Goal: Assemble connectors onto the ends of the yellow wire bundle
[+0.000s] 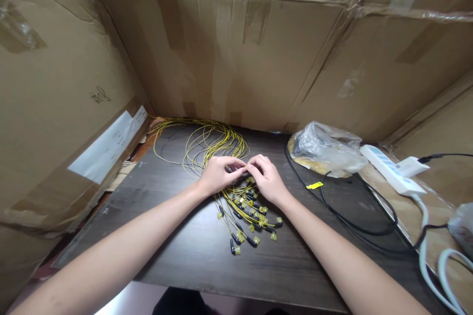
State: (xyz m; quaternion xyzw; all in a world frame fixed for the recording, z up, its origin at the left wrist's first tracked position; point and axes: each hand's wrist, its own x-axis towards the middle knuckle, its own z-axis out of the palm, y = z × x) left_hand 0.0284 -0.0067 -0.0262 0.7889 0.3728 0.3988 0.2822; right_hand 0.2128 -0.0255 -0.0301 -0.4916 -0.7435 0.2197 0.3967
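A bundle of thin yellow cables lies coiled on the dark table, its ends fanned out toward me with several small black and yellow connectors. My left hand and my right hand meet just above the connectors, fingertips pinched together on one cable end between them. The piece they pinch is too small to make out clearly.
Cardboard walls enclose the table at the back and both sides. A crumpled clear plastic bag sits at the right rear, a black cord loops beside it, and a white power strip with white cable lies far right.
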